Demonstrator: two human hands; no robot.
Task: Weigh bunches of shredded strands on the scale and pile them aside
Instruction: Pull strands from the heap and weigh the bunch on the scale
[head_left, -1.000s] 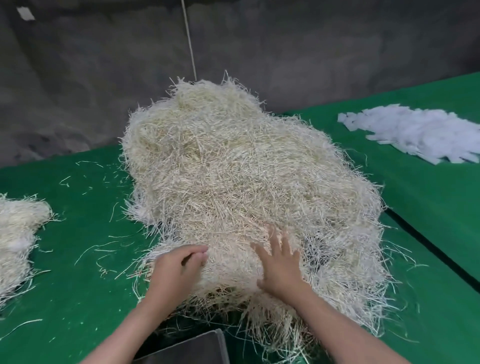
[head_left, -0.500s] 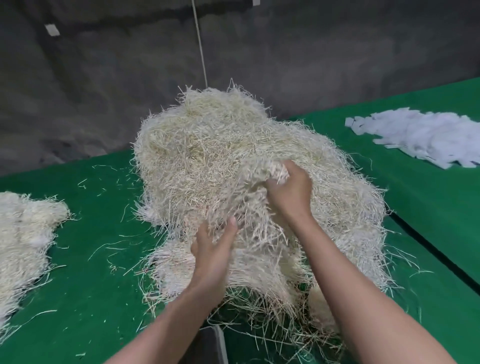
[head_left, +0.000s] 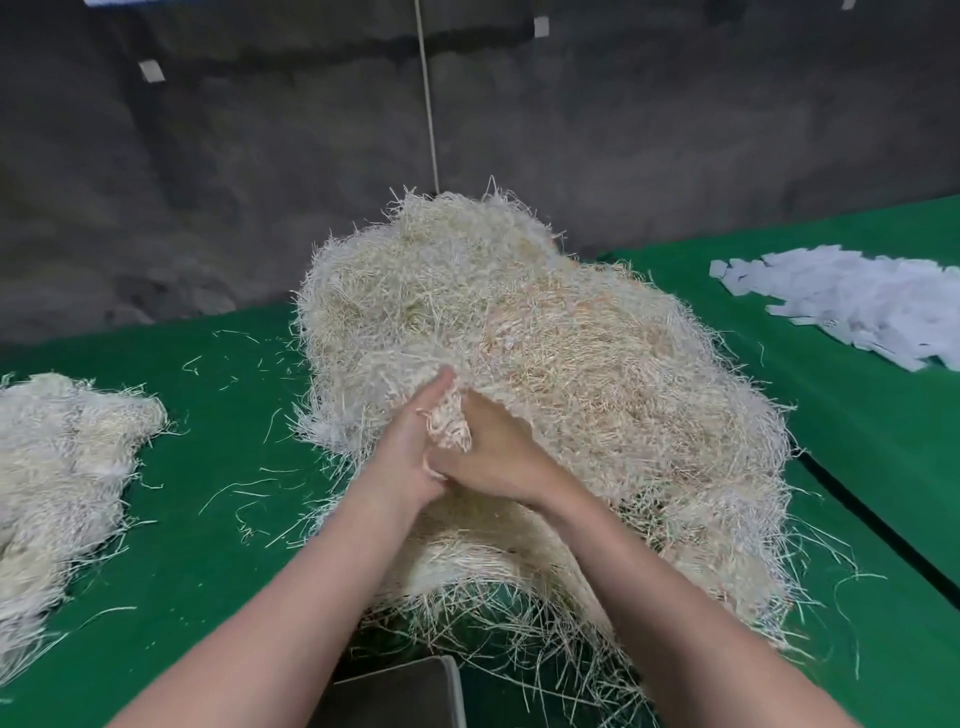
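A large heap of pale shredded strands (head_left: 571, 364) covers the middle of the green table (head_left: 218, 519). My left hand (head_left: 410, 452) and my right hand (head_left: 498, 457) meet at the heap's near face and together clasp a small bunch of strands (head_left: 449, 421) between them. The bunch still runs into the heap above. A dark flat scale platform (head_left: 400, 691) shows at the bottom edge, partly under hanging strands. A smaller pile of strands (head_left: 57, 478) lies at the left.
White paper slips (head_left: 857, 306) lie spread on the table at the right. A dark seam (head_left: 878, 530) runs across the green cover on the right. Loose strands (head_left: 249, 488) litter the cloth. A grey wall (head_left: 208, 182) with a thin cord (head_left: 427, 93) rises behind.
Both hands have come together at the heap's front, pressing one bunch between them. Half a second ago the right hand gripped strands higher up and the left reached from below.
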